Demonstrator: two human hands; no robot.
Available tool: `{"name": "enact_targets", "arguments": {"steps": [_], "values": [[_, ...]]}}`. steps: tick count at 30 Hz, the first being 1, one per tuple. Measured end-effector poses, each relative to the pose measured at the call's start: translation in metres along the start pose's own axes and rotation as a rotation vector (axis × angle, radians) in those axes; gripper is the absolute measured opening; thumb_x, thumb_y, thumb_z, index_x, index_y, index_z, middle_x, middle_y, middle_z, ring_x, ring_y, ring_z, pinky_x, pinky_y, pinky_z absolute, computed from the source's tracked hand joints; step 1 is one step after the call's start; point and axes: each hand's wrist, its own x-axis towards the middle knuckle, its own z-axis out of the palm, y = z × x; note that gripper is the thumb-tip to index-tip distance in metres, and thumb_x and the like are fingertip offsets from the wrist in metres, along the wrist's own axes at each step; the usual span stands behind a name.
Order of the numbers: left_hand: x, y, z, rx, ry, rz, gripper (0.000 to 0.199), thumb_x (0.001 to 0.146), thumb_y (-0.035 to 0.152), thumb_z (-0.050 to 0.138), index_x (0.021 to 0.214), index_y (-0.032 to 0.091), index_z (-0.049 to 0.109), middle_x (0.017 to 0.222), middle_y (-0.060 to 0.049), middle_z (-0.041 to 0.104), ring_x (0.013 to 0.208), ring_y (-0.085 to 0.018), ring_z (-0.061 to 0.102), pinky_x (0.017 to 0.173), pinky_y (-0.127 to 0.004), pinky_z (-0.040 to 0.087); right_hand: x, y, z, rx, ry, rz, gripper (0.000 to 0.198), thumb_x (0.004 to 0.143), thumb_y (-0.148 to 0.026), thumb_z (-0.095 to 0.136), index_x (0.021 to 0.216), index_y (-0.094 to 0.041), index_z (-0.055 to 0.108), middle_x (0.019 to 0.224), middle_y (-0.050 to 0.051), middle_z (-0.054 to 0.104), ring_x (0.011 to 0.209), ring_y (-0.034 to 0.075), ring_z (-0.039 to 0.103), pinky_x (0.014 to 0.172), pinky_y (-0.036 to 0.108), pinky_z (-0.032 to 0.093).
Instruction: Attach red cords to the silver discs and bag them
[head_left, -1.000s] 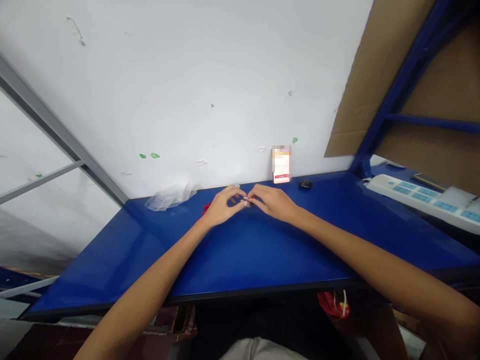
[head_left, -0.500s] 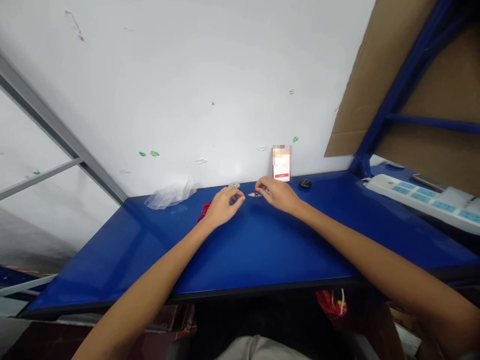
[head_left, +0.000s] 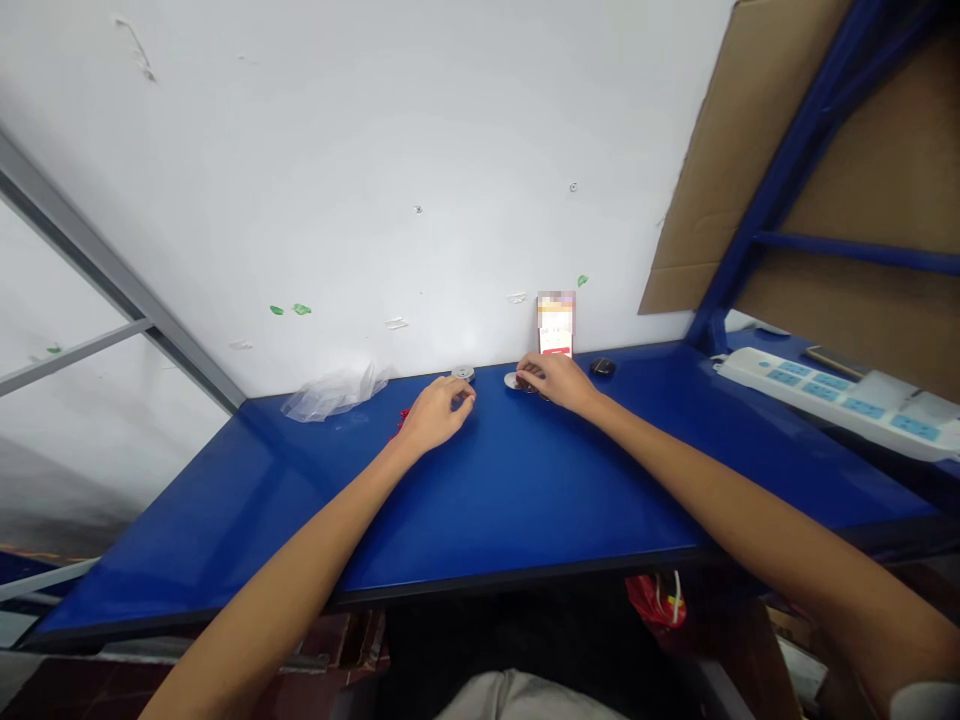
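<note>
My left hand (head_left: 439, 412) hovers over the blue table with thumb and fingertips pinched together. Whatever they hold, if anything, is too small to make out. Partly hidden behind its wrist lies a pile of small red pieces (head_left: 400, 422). Just beyond its fingers sits a round silvery disc (head_left: 463, 373). My right hand (head_left: 559, 380) is closed, its fingertips low over a second pale round disc (head_left: 511, 381). A trace of red shows at those fingertips, but its kind is unclear. Small dark items (head_left: 531, 389) show under this hand, mostly hidden.
A phone (head_left: 556, 325) leans upright against the white wall behind my right hand. To its right lies a small black object (head_left: 602, 367). Clear plastic bag (head_left: 334, 392) at back left; white power strip (head_left: 832, 395) at right. Blue table (head_left: 525, 500) ends at a dark front edge.
My right hand has lowered over the pale disc, and the red bit at its fingertips is now mostly hidden. My left hand has shifted slightly left, covering more of the red pile.
</note>
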Motion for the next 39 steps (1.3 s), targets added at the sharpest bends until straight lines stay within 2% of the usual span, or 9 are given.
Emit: {"name": "enact_targets", "arguments": {"steps": [4, 8, 18, 24, 28, 31, 35, 39], "values": [[0.0, -0.001, 0.001, -0.001, -0.034, 0.013, 0.016, 0.103, 0.024, 0.059, 0.103, 0.021, 0.075, 0.101, -0.007, 0.076, 0.097, -0.024, 0.069, 0.088, -0.037, 0.054, -0.001, -0.006, 0.003, -0.124, -0.058, -0.109, 0.009, 0.103, -0.026, 0.064, 0.105, -0.025, 0.073, 0.1, 0.002, 0.083, 0.088, 0.021, 0.077, 0.075, 0.029, 0.052], [-0.001, -0.002, 0.002, -0.004, -0.054, 0.024, 0.018, 0.103, 0.026, 0.058, 0.104, 0.021, 0.075, 0.101, -0.007, 0.076, 0.096, -0.024, 0.069, 0.088, -0.038, 0.054, -0.001, -0.006, -0.003, -0.259, -0.204, -0.21, 0.008, 0.1, -0.022, 0.066, 0.102, -0.024, 0.074, 0.104, 0.004, 0.082, 0.09, 0.021, 0.074, 0.073, 0.028, 0.047], [0.001, -0.004, -0.003, 0.042, -0.059, 0.037, 0.019, 0.102, 0.026, 0.056, 0.103, 0.021, 0.075, 0.104, -0.008, 0.076, 0.098, -0.024, 0.069, 0.089, -0.038, 0.055, -0.001, -0.003, -0.032, -0.344, -0.292, -0.123, 0.009, 0.097, -0.029, 0.068, 0.1, -0.021, 0.072, 0.097, 0.006, 0.08, 0.083, 0.022, 0.071, 0.066, 0.029, 0.042], [0.006, -0.016, -0.036, 0.17, -0.043, -0.025, 0.025, 0.102, 0.031, 0.055, 0.104, 0.02, 0.076, 0.105, -0.01, 0.078, 0.1, -0.027, 0.07, 0.091, -0.039, 0.053, -0.003, -0.006, -0.03, -0.272, -0.26, -0.11, 0.01, 0.096, -0.031, 0.066, 0.1, -0.023, 0.07, 0.105, 0.006, 0.081, 0.092, 0.024, 0.073, 0.073, 0.03, 0.047], [0.008, -0.039, -0.066, 0.184, -0.222, -0.158, 0.026, 0.097, 0.033, 0.056, 0.096, 0.019, 0.079, 0.089, -0.007, 0.078, 0.08, -0.023, 0.07, 0.075, -0.034, 0.05, -0.006, -0.011, -0.028, -0.26, -0.28, -0.132, 0.014, 0.097, -0.032, 0.065, 0.107, -0.024, 0.069, 0.111, 0.007, 0.08, 0.097, 0.026, 0.074, 0.078, 0.032, 0.05], [0.005, -0.053, -0.081, 0.134, -0.37, -0.188, 0.023, 0.092, 0.031, 0.058, 0.09, 0.02, 0.078, 0.076, -0.004, 0.075, 0.068, -0.02, 0.066, 0.066, -0.031, 0.047, -0.009, -0.016, -0.025, -0.253, -0.285, -0.131, 0.03, 0.099, -0.037, 0.063, 0.126, -0.024, 0.067, 0.123, 0.01, 0.078, 0.105, 0.028, 0.074, 0.085, 0.036, 0.054], [0.003, -0.062, -0.086, 0.078, -0.402, -0.184, 0.027, 0.083, 0.025, 0.06, 0.099, 0.02, 0.08, 0.09, -0.006, 0.08, 0.08, -0.021, 0.071, 0.074, -0.03, 0.052, -0.012, -0.018, -0.017, -0.214, -0.3, -0.175, 0.047, 0.101, -0.04, 0.062, 0.146, -0.024, 0.062, 0.148, 0.012, 0.068, 0.129, 0.032, 0.068, 0.104, 0.042, 0.054], [0.002, -0.074, -0.081, 0.103, -0.432, -0.154, 0.036, 0.073, 0.016, 0.061, 0.1, 0.022, 0.083, 0.106, -0.007, 0.083, 0.094, -0.024, 0.074, 0.081, -0.031, 0.055, -0.012, -0.014, -0.009, -0.214, -0.365, -0.222, 0.037, 0.101, -0.038, 0.063, 0.134, -0.023, 0.071, 0.141, 0.013, 0.071, 0.128, 0.032, 0.067, 0.106, 0.044, 0.055]]}}
